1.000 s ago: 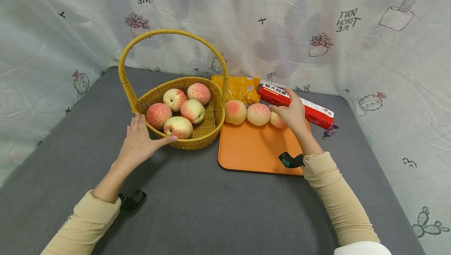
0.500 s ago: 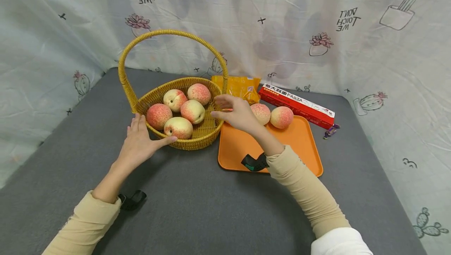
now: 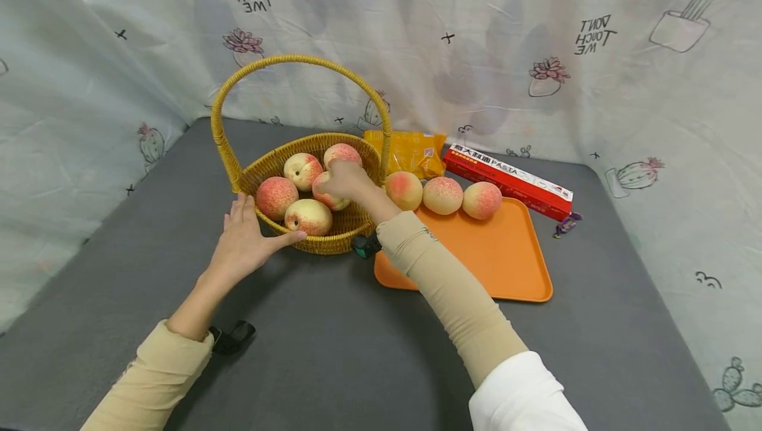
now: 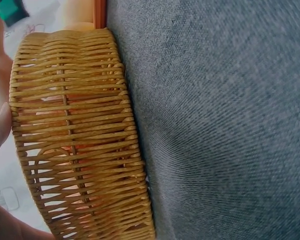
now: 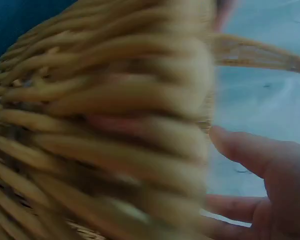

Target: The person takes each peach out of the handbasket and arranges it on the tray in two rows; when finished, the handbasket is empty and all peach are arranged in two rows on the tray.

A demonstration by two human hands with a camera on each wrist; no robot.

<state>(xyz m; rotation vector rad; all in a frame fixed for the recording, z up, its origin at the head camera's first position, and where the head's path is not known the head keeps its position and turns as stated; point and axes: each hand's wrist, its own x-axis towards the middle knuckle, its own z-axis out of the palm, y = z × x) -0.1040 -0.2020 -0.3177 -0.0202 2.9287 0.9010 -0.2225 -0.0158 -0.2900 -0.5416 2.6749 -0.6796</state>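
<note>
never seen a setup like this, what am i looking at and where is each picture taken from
No machine here, just a person's two bare hands. The wide picture comes from a head camera, the close ones from a camera on each wrist. On the grey table stands a yellow basket with five peaches visible inside, beside an orange tray with three more peaches lined up at its far edge. Behind lie a yellow packet and a red pasta box, with a small purple wrapper nearby. The left hand rests against the basket's rim. The right hand reaches over the basket to a peach; I can't tell whether it holds it.
</note>
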